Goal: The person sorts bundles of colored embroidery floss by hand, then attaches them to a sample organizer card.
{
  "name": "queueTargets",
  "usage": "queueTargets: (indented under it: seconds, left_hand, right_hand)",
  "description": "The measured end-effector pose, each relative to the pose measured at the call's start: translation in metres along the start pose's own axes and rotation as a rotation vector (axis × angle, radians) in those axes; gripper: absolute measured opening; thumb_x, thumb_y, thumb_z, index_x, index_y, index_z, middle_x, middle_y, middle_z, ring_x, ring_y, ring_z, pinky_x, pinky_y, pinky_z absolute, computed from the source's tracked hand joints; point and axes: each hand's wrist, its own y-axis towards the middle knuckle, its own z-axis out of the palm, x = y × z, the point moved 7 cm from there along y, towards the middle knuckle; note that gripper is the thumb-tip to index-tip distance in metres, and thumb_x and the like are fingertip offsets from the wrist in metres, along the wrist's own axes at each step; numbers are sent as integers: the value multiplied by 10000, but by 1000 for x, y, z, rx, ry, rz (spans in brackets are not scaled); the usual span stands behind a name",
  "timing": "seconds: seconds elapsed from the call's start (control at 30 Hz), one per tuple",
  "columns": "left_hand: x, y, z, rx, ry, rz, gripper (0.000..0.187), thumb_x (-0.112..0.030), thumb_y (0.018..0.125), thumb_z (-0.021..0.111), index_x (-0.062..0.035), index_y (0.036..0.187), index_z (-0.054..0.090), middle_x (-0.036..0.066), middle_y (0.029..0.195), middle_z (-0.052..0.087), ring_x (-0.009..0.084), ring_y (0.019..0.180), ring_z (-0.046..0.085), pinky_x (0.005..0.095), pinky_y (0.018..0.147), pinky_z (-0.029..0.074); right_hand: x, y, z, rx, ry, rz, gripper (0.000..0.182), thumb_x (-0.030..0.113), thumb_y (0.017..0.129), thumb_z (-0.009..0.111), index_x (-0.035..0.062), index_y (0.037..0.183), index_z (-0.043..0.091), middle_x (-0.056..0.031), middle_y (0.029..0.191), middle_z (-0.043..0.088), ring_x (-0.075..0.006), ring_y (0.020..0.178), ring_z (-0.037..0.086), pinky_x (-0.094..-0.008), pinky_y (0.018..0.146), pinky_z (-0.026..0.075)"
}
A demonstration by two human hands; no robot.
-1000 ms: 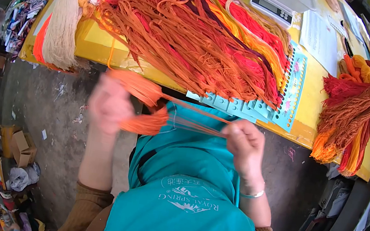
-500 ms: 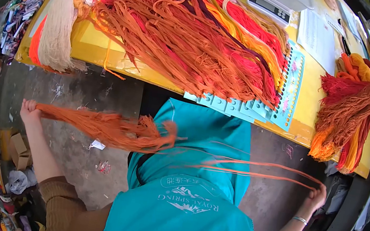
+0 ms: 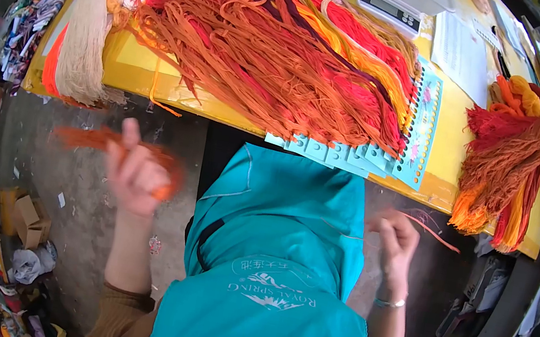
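My left hand (image 3: pixel 137 175), smeared by motion, is off the table's front edge with a finger pointing up. It is closed on a skein of rust-orange thread (image 3: pixel 93 139), which trails out to the left and shows on both sides of the fingers. To the right of the teal apron (image 3: pixel 279 241), my right hand (image 3: pixel 396 236) pinches a short length of orange thread (image 3: pixel 431 231) whose end sticks out to the right. On the table ahead lies a large spread of rust, red, yellow and purple threads (image 3: pixel 252 58), over pale blue punched cards (image 3: pixel 421 133).
A yellow table (image 3: pixel 440 175) crosses in front of me. Cream thread (image 3: pixel 85 37) hangs over its left end, and a mixed thread bundle (image 3: pixel 506 165) over its right. A digital scale (image 3: pixel 389 10) and papers (image 3: pixel 462 54) sit at the back. A cardboard box (image 3: pixel 31 221) stands at lower left.
Both hands have come inward from wide apart. The strands stretched across the apron towards my right hand are gone from there; the rust-orange skein is now bunched at my left hand.
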Motion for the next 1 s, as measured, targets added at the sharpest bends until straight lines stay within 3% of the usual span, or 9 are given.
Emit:
queueTargets:
  seconds: [0.07, 0.2, 0.3, 0.57, 0.67, 0.8, 0.87, 0.9, 1.0]
  left_hand:
    - [52, 7, 9, 131, 27, -164, 496, -350, 1027, 436, -152, 1471, 337, 3, 665, 428, 70, 459, 305, 251, 461, 270]
    - [118, 20, 21, 40, 699, -340, 477, -27, 891, 596, -81, 1356, 507, 28, 903, 556, 36, 567, 401, 181, 487, 322]
    - [134, 40, 41, 155, 1358, -106, 380, -2, 861, 665, -99, 1226, 619, 49, 1090, 520, 68, 647, 480, 183, 582, 398]
    - [138, 53, 29, 137, 1435, -1, 50, -60, 889, 663, -29, 915, 632, 60, 981, 537, 111, 793, 528, 250, 657, 433]
    - [138, 60, 21, 99, 1496, -4, 143, -128, 924, 646, -19, 848, 592, 56, 893, 540, 128, 791, 525, 273, 682, 431]
    - [144, 63, 13, -33, 1350, -110, 213, -184, 967, 593, -20, 834, 567, 36, 811, 554, 107, 757, 508, 255, 688, 423]
    - [144, 63, 14, -46, 1311, -120, 216, -188, 976, 578, -20, 841, 566, 24, 794, 557, 97, 732, 505, 250, 669, 425]
    - [144, 63, 7, -123, 1287, -205, 211, -194, 988, 555, -8, 892, 586, 18, 757, 565, 86, 686, 503, 240, 643, 425]
    - [141, 66, 10, -213, 1292, -289, 242, -202, 1006, 513, 19, 1014, 610, 16, 686, 575, 66, 596, 486, 221, 594, 414]
  right_hand:
    - [2, 12, 52, 169, 196, 60, 83, 33, 889, 647, 12, 818, 611, -36, 858, 658, -83, 786, 598, -225, 715, 474]
    - [39, 38, 128, 440, 93, -6, 53, 42, 892, 657, 0, 887, 624, -8, 815, 641, -56, 735, 558, -212, 673, 470]
    - [42, 45, 142, 537, -11, 4, 81, 51, 896, 654, -12, 944, 638, -11, 823, 653, -47, 760, 570, -219, 681, 480]
    - [20, 44, 145, 531, 166, 284, 125, 49, 890, 665, -2, 995, 621, 8, 772, 598, -31, 703, 514, -187, 627, 438]
    - [31, 51, 140, 373, 75, 4, 269, 27, 854, 704, 52, 1079, 559, 33, 656, 450, -34, 583, 424, -179, 561, 390]
    - [46, 55, 135, 278, -290, -66, 236, 21, 827, 713, 57, 1035, 609, -21, 641, 525, -88, 553, 506, -230, 544, 433]
    - [72, 51, 131, 88, -435, -599, 178, 11, 794, 721, 46, 957, 660, -87, 692, 618, -181, 598, 616, -294, 566, 493]
    - [72, 53, 128, 100, -490, -534, 98, 1, 796, 700, 32, 888, 691, -120, 809, 687, -259, 691, 670, -334, 618, 533]
    - [64, 74, 112, 21, -356, -345, 63, 23, 850, 655, 8, 907, 676, -111, 771, 680, -161, 638, 638, -284, 604, 511]
